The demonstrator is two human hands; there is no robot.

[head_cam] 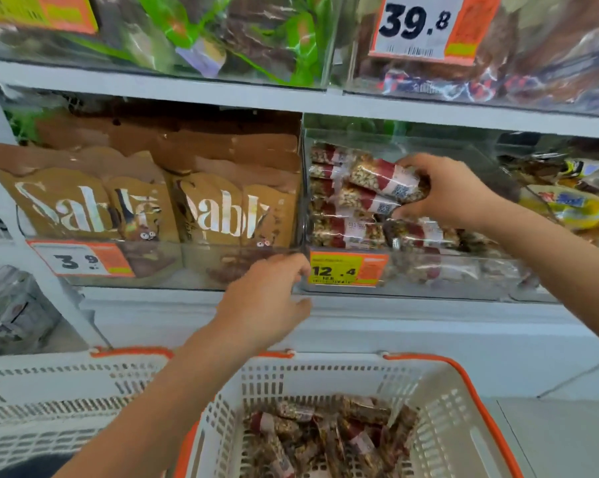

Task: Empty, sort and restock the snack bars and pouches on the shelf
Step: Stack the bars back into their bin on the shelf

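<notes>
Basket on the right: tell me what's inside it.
The basket holds a loose pile of nut bars with red-and-white labels. Its floor is covered by them, and the frame's bottom edge cuts off the rest.

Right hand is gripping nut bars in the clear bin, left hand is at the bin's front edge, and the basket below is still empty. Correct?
Not quite: the basket is not empty. The head view shows nut bars already lying in it. The rest holds: the right hand grips nut bars in the clear bin, the left hand at its front edge.
</notes>
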